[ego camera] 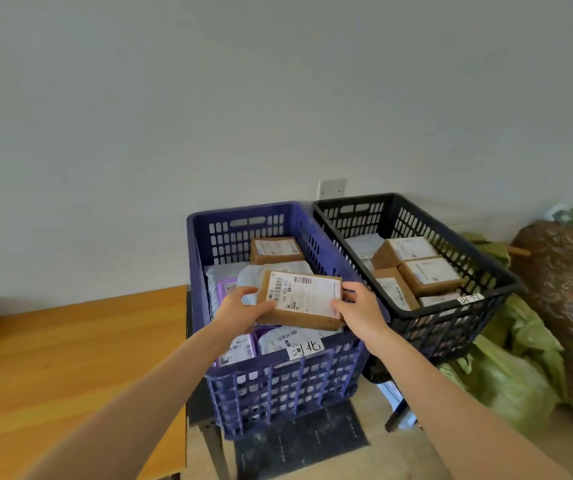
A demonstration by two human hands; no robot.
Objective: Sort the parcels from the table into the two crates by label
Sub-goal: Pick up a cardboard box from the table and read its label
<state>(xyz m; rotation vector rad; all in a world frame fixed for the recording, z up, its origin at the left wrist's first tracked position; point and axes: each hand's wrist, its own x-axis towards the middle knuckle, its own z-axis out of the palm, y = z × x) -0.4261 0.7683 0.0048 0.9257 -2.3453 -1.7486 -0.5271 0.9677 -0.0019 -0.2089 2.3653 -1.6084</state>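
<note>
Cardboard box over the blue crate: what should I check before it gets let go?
1. Grip: the left hand and right hand hold opposite ends of the cardboard box: ok.
2. Position: the box is above the blue crate, not the black crate: ok.
3. Label match: the blue crate's tag reads 河北, but the destination on the box's shipping label is too small to read: cannot tell.
4. Label side: the shipping label faces up: ok.
5. Landing spot: flat mailers lie beneath the box, with nothing standing upright: ok.
</note>
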